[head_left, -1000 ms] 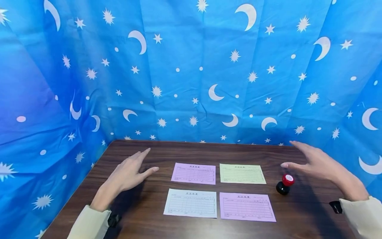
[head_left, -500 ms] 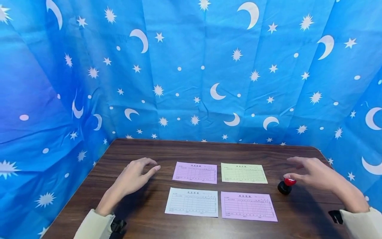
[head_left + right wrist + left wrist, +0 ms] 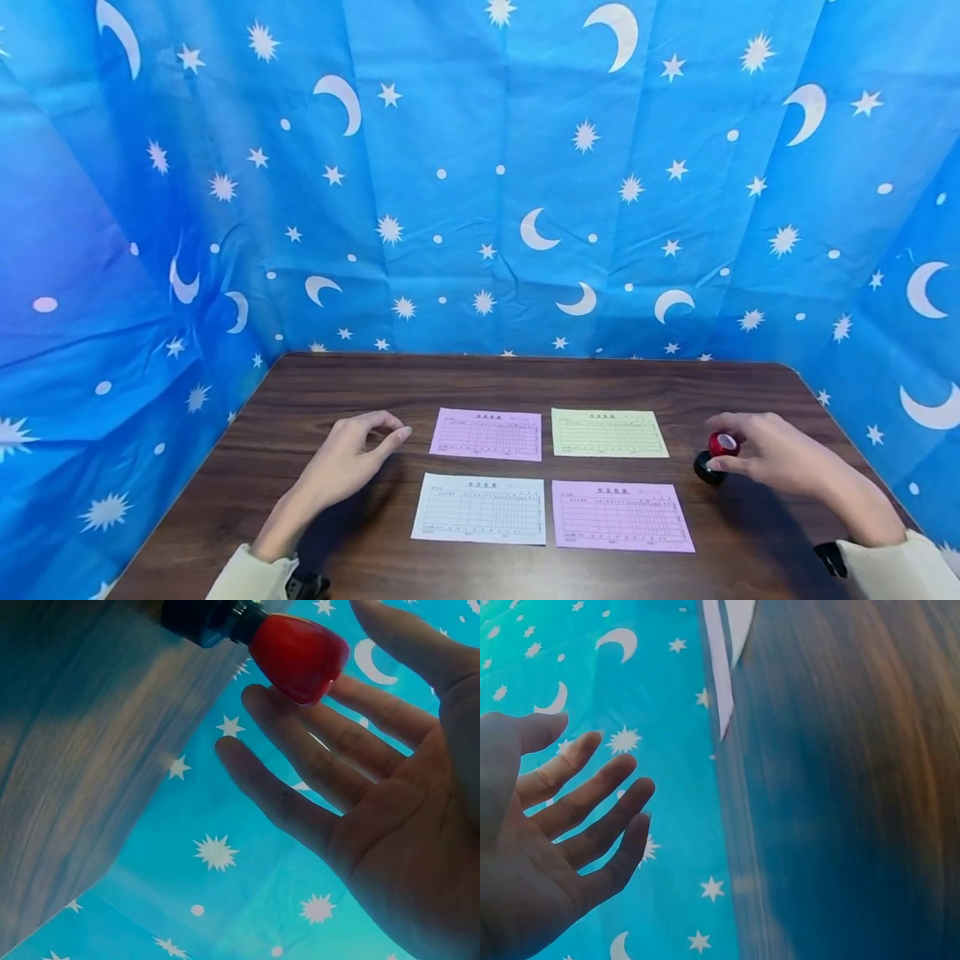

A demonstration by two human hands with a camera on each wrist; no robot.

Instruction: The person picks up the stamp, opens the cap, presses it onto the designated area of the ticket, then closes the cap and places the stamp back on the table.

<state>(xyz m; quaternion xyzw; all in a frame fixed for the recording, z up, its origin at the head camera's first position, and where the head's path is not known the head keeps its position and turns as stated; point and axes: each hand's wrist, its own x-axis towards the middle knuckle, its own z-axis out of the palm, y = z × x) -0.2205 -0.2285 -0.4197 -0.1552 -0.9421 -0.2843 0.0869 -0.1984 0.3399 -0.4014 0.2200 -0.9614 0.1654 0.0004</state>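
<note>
A self-inking stamp [image 3: 724, 443] with a red knob and black base stands upright on the table's right side. Around its knob hover the slightly bent fingers of my right hand [image 3: 787, 457]. In the right wrist view, the thumb is apart from the red knob [image 3: 298, 658] and the fingers lie behind it; whether any fingertip touches it I cannot tell. My left hand [image 3: 341, 467] holds nothing, its fingers loosely bent, left of a purple form [image 3: 486, 435]. A yellow-green form [image 3: 609, 433], a white form [image 3: 480, 510] and a second purple form [image 3: 622, 517] complete two rows.
The dark wooden table [image 3: 360, 379] has rounded back corners. Blue cloth [image 3: 450, 208] printed with moons and stars hangs behind it and along both sides.
My right hand has come down from above the stamp to around its knob. The left hand has lowered slightly, its fingers bending from straight to loosely curled. The forms stay put.
</note>
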